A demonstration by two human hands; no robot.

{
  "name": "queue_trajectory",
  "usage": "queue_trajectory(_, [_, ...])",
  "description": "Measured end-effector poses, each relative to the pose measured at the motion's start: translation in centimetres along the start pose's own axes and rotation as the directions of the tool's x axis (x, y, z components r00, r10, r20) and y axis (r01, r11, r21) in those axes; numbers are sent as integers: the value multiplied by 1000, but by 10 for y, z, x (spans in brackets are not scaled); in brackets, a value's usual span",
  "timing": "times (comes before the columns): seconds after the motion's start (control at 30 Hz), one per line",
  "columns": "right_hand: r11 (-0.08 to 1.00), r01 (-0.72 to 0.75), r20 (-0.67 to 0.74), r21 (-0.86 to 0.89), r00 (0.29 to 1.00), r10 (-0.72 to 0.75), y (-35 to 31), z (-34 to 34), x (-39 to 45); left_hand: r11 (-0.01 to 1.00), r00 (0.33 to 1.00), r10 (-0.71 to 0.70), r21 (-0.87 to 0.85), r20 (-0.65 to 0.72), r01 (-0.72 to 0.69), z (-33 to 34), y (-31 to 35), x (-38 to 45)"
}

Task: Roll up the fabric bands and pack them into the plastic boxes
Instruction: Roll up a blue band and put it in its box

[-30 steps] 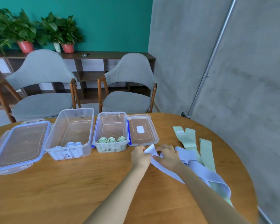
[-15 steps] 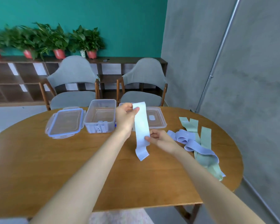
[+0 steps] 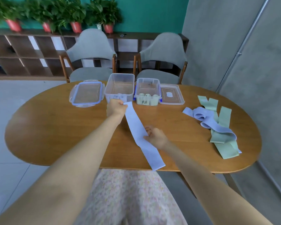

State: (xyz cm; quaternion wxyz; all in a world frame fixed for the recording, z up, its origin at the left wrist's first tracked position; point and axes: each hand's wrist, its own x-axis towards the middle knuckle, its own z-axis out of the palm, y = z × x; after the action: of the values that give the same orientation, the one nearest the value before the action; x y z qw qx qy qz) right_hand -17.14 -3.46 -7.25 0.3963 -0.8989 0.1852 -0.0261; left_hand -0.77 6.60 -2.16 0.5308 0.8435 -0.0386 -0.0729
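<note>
A long light-blue fabric band [image 3: 137,127] stretches from the boxes toward the table's near edge. My left hand [image 3: 116,108] pinches its far end, just in front of the left clear box [image 3: 119,88], which holds blue rolls. My right hand [image 3: 156,136] grips the band's right edge about midway along. The band's near end overhangs the table edge. The right box [image 3: 147,93] with blue clips holds green rolls. More blue bands [image 3: 206,119] and green bands [image 3: 222,132] lie loose at the right.
Two lids lie flat on the wooden table [image 3: 55,127]: a blue-rimmed lid [image 3: 86,94] left of the boxes and a clear lid [image 3: 171,95] right of them. Two grey chairs [image 3: 91,52] stand behind the table. A concrete wall is at the right.
The view pulled back from the table. The blue band, held upright half a second ago, now lies stretched out lengthwise toward me, my left hand at its far end and my right lower down.
</note>
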Motion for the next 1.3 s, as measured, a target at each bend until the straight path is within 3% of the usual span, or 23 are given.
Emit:
queue_trajectory(0.17, [999, -21, -35, -45, 999, 19, 24, 13, 6, 996, 997, -68, 56, 35, 66, 37, -41, 29])
queue_trajectory(0.4, [994, 90, -122, -64, 988, -98, 39, 14, 12, 976, 992, 90, 190, 94, -106, 71, -44, 51])
queue_trajectory(0.67, [960, 234, -83, -155, 965, -248, 55, 23, -9, 944, 982, 181, 269, 57, -190, 92, -45, 56])
queue_trajectory(0.87, [863, 310, -135, -398, 911, -390, 56, 24, -28, 927, 968, 243, 277, 69, -253, 104, -48, 46])
queue_trajectory(1.07, [857, 411, -40, -310, 895, -444, 61, 24, -48, 809, 928, 337, 455, 160, -372, 104, -59, 34])
queue_trajectory(1.3, [886, 413, 2, -211, 907, -422, 54, 30, -63, 764, 871, 402, 420, 284, -490, 110, -60, 32])
